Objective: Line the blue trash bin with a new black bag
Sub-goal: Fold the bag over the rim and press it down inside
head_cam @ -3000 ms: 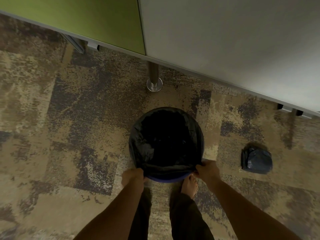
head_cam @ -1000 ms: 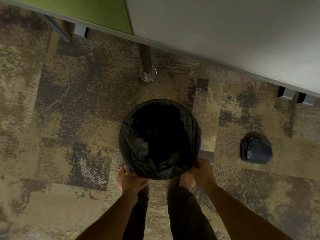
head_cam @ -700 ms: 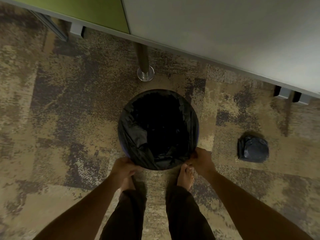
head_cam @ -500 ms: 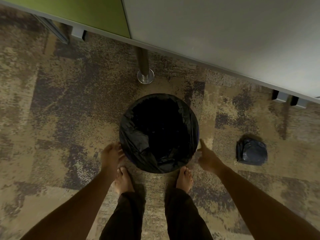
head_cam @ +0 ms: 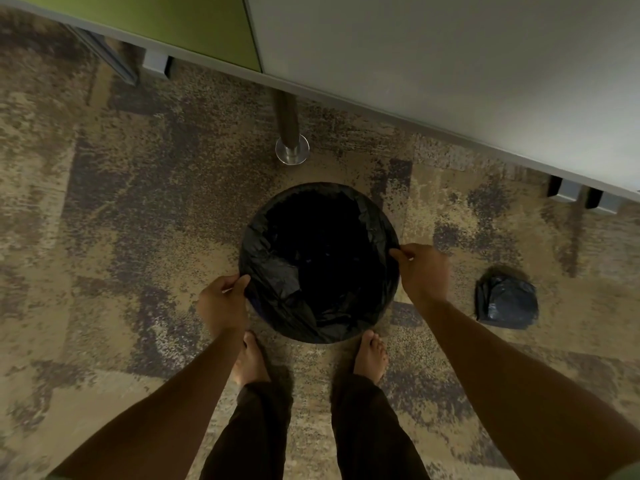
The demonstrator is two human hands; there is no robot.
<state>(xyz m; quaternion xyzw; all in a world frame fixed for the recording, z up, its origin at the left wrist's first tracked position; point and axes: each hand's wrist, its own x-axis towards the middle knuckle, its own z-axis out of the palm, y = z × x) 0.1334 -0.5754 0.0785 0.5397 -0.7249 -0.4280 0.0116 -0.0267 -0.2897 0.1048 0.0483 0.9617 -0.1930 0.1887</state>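
Observation:
A round trash bin stands on the carpet in front of my bare feet, its blue wall almost wholly hidden under the black bag (head_cam: 277, 282) that lines it and folds over the rim. The inside of the bag is dark. My left hand (head_cam: 221, 301) pinches the bag's edge at the bin's left rim. My right hand (head_cam: 420, 271) pinches the bag's edge at the right rim.
A desk with a green and a grey top (head_cam: 433, 50) overhangs the floor behind the bin, and its metal leg (head_cam: 291, 147) stands just beyond the rim. A folded dark bag bundle (head_cam: 505, 301) lies on the carpet to the right. My feet touch the bin's near side.
Both hands left the bin's near edge, swung out with fingers apart, and now grip the bag at the left and right sides of the rim. The bag covers the rim that showed blue before.

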